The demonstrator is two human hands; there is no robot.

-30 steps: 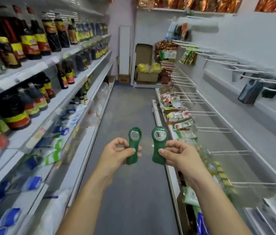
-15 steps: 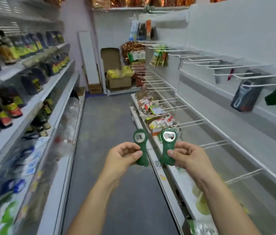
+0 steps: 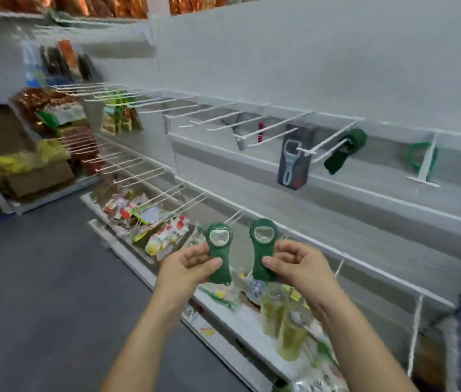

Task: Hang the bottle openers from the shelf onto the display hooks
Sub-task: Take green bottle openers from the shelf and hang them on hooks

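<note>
Spanning the right half of the frame, the wall [image 3: 308,66] carries a row of white hooks [image 3: 277,126] across the middle right. A hung opener [image 3: 344,149] sits on one hook, just beside a boxed opener [image 3: 294,161]. At lower centre the left hand [image 3: 192,264] pinches the left opener [image 3: 221,274] by its handle, thumb on the front. The right hand [image 3: 294,261] pinches the right opener [image 3: 260,250] the same way. Both openers stand upright, ring heads up, side by side and apart. The hooks lie up and right of both hands, well apart from them, with prongs reaching out toward the lower left. The right hand looks nearer, and the ring holes roughly face the prong tips.
</note>
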